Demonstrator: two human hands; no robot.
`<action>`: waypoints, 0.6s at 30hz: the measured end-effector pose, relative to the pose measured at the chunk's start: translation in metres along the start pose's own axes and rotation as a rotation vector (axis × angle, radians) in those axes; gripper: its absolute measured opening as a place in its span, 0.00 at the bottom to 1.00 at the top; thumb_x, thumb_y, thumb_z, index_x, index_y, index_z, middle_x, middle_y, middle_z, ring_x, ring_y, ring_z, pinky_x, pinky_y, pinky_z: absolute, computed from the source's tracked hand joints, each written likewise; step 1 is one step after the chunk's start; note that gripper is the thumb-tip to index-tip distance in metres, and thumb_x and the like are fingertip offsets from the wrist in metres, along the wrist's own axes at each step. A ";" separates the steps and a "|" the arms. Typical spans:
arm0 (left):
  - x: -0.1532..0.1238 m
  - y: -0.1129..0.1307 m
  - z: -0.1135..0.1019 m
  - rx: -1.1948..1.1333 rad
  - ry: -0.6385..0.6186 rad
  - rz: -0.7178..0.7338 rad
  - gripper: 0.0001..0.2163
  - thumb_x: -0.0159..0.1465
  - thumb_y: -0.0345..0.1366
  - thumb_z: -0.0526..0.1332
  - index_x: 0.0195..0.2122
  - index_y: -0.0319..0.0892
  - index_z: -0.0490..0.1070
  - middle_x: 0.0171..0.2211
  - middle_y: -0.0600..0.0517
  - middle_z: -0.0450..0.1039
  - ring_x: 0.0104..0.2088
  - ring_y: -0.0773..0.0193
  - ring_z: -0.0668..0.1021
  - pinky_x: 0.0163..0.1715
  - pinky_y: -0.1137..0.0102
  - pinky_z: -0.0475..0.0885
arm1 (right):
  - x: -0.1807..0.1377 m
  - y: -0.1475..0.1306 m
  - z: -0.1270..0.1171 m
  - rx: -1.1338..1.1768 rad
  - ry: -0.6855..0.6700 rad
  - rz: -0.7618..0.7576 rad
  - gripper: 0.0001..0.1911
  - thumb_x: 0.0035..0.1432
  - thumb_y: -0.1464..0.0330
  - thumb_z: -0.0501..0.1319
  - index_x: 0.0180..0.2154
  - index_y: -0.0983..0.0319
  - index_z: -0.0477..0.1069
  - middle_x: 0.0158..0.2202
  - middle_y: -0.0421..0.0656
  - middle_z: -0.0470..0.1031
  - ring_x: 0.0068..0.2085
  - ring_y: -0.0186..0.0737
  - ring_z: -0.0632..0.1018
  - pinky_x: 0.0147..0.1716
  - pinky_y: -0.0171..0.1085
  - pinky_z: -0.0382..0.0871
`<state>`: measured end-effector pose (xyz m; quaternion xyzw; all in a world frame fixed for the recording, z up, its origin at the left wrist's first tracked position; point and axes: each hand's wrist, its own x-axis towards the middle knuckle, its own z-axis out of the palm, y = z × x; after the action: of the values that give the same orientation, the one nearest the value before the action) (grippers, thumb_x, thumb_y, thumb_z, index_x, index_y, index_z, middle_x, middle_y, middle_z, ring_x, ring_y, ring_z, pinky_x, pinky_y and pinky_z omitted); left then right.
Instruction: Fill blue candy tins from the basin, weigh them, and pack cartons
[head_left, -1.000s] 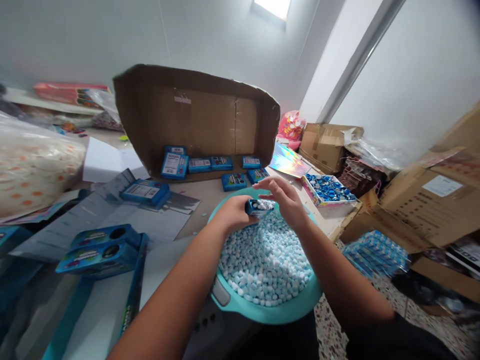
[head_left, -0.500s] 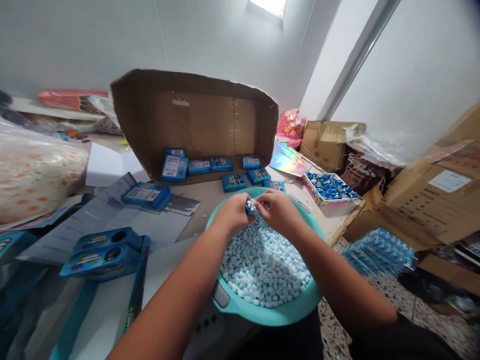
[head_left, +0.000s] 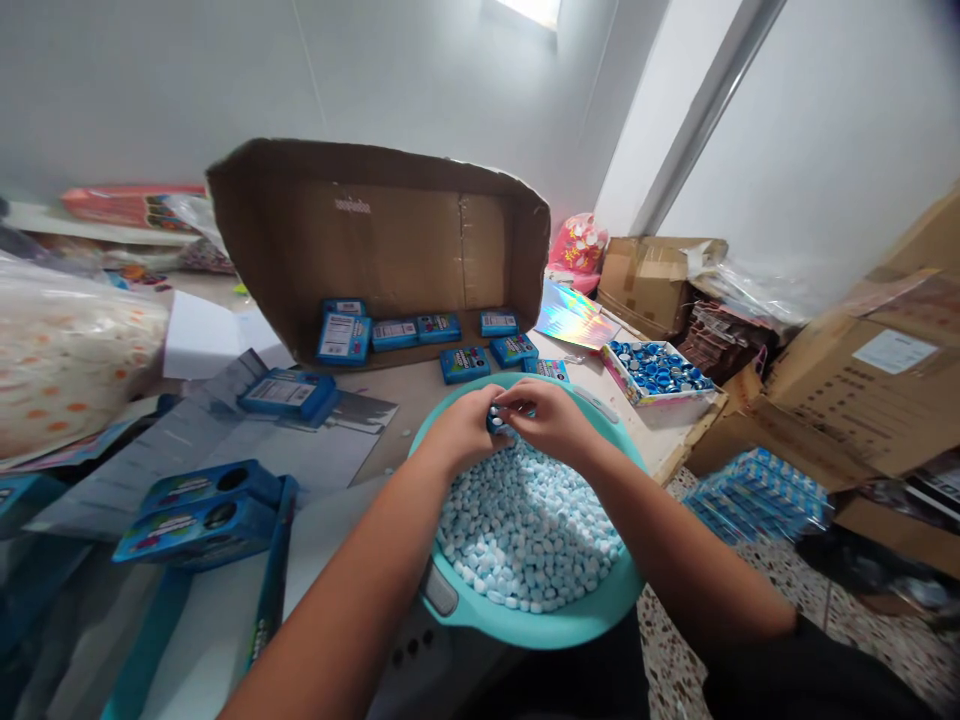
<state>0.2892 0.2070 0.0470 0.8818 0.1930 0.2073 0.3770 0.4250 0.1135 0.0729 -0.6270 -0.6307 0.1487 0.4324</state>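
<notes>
Over the turquoise basin (head_left: 551, 628), my left hand (head_left: 466, 428) is closed round a small blue container (head_left: 496, 419), with a few pale pieces showing at its mouth. My right hand (head_left: 551, 415) has its fingertips pinched together at that mouth; what lies between them, if anything, is too small to make out. Beneath both hands, the basin is filled with small white and pale-blue candies (head_left: 525, 540). Just beyond its rim lie blue printed boxes (head_left: 464, 365), and several more lie inside the tipped cardboard box (head_left: 405, 240).
To the right, a shallow tray (head_left: 660, 374) holds blue caps. At lower left, blue boxes with round holes (head_left: 202, 510) rest on an open carton (head_left: 199, 640). A bag of orange-dotted pieces (head_left: 71, 350) stands far left. Large cardboard cartons (head_left: 862, 390) and wrapped blue packs (head_left: 761, 495) fill the right side.
My right fingertips have come closer over the mouth of the blue container, and fewer white pieces show there. The container has shifted slightly left and down. The view has turned a little.
</notes>
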 end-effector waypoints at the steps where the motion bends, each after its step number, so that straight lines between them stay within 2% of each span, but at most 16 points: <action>1: 0.000 0.000 0.000 -0.014 -0.008 0.001 0.18 0.53 0.36 0.66 0.46 0.46 0.71 0.44 0.53 0.77 0.44 0.58 0.78 0.41 0.70 0.70 | 0.000 0.001 0.000 0.020 -0.002 0.002 0.08 0.53 0.76 0.62 0.36 0.63 0.77 0.36 0.44 0.75 0.33 0.36 0.77 0.35 0.37 0.73; 4: 0.001 0.002 -0.001 -0.054 -0.032 -0.004 0.21 0.52 0.37 0.68 0.49 0.46 0.72 0.48 0.52 0.77 0.47 0.57 0.78 0.46 0.69 0.71 | 0.001 0.005 0.001 0.116 0.024 0.021 0.10 0.53 0.74 0.62 0.39 0.62 0.75 0.37 0.44 0.74 0.34 0.37 0.77 0.36 0.37 0.74; 6: 0.002 0.002 -0.002 -0.075 -0.036 -0.021 0.22 0.53 0.38 0.67 0.50 0.45 0.72 0.49 0.51 0.77 0.49 0.55 0.78 0.47 0.68 0.71 | 0.002 0.007 0.002 0.259 0.024 0.060 0.12 0.55 0.70 0.61 0.43 0.62 0.72 0.37 0.43 0.75 0.37 0.39 0.79 0.39 0.39 0.75; 10: 0.003 0.000 -0.003 -0.114 -0.073 -0.033 0.18 0.54 0.37 0.66 0.47 0.45 0.74 0.44 0.54 0.79 0.44 0.57 0.79 0.43 0.69 0.72 | 0.003 0.003 0.000 0.434 0.007 0.115 0.14 0.60 0.66 0.58 0.48 0.60 0.68 0.40 0.44 0.77 0.43 0.41 0.79 0.46 0.43 0.74; 14: 0.003 -0.006 -0.002 -0.132 -0.102 -0.051 0.15 0.55 0.39 0.66 0.43 0.42 0.76 0.38 0.52 0.80 0.39 0.57 0.80 0.40 0.68 0.73 | -0.001 -0.005 0.001 0.472 -0.047 0.091 0.17 0.66 0.61 0.54 0.54 0.59 0.66 0.49 0.47 0.78 0.53 0.44 0.77 0.55 0.47 0.68; 18: 0.004 -0.006 -0.002 -0.158 -0.107 -0.046 0.18 0.56 0.40 0.65 0.47 0.42 0.76 0.41 0.50 0.80 0.42 0.56 0.80 0.42 0.69 0.73 | -0.008 -0.009 0.008 0.465 -0.194 0.070 0.28 0.69 0.53 0.51 0.66 0.54 0.54 0.63 0.48 0.68 0.66 0.46 0.65 0.64 0.52 0.57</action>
<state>0.2903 0.2135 0.0447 0.8545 0.1759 0.1657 0.4599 0.4117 0.1076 0.0719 -0.5150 -0.5958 0.3641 0.4972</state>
